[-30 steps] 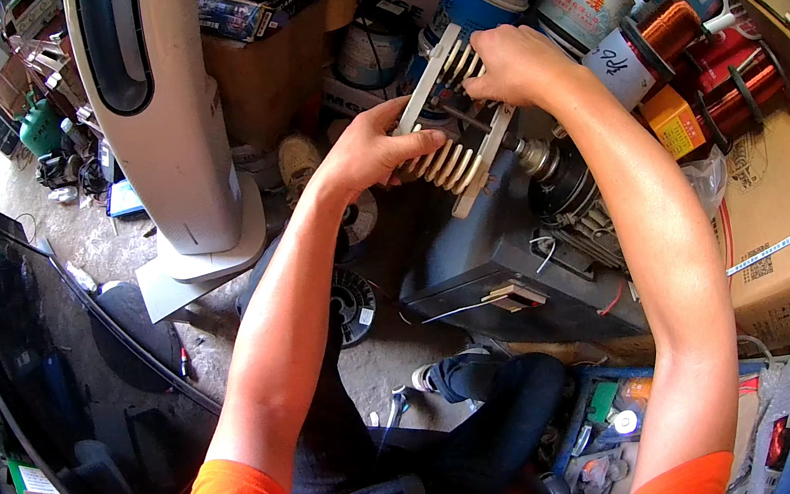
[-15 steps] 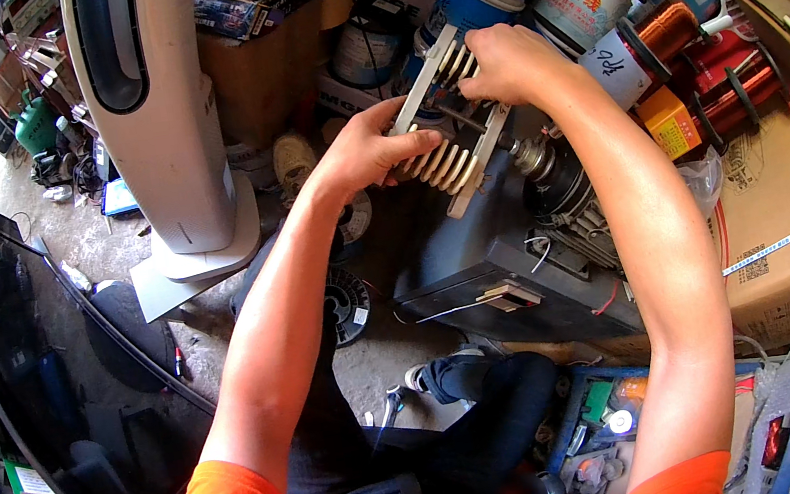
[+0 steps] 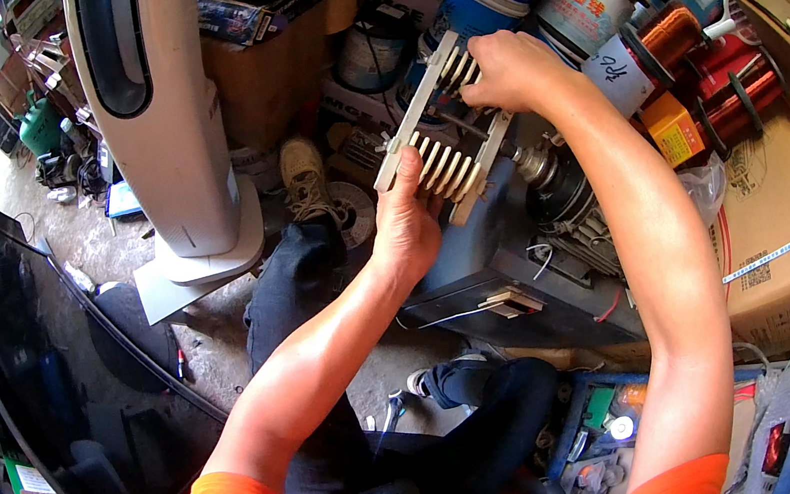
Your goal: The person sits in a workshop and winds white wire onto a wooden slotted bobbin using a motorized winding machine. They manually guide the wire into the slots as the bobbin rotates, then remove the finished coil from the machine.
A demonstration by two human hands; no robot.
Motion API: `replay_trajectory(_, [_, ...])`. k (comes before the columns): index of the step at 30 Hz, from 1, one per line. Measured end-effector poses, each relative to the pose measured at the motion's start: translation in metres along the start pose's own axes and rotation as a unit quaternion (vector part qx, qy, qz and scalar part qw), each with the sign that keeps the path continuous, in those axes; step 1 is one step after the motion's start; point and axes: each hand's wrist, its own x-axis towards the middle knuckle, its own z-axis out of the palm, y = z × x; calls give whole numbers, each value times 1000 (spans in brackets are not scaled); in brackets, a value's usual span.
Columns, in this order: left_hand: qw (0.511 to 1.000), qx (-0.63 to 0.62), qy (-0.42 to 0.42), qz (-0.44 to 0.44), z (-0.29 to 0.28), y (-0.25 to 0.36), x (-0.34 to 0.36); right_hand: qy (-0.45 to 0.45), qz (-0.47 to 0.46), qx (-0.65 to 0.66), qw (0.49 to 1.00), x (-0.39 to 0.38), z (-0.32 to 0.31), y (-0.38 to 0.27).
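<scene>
Gripping the slatted frame (image 3: 446, 171), left hand (image 3: 408, 231) and right hand (image 3: 514, 73) are holding it. A metal spindle (image 3: 536, 166) is sitting beside it; whether already joined, I cannot tell.

The scuffed grey floor (image 3: 92, 245) is brightest at left.
</scene>
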Motion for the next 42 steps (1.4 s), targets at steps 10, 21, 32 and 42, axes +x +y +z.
replay_trajectory(10, [996, 74, -14, 40, 27, -1, -11, 9, -9, -15, 1000, -1, 5, 5])
replay_trajectory(21, [994, 94, -5, 57, 21, -4, -7, 37, -31, -23, 999, -5, 3, 1])
replay_trajectory(32, [994, 79, -4, 76, 23, -4, -7, 29, -29, -22, 999, -5, 1, 1])
replay_trajectory(42, [993, 92, -23, 76, 18, -5, -5, 29, -30, -21, 999, -4, 3, 3])
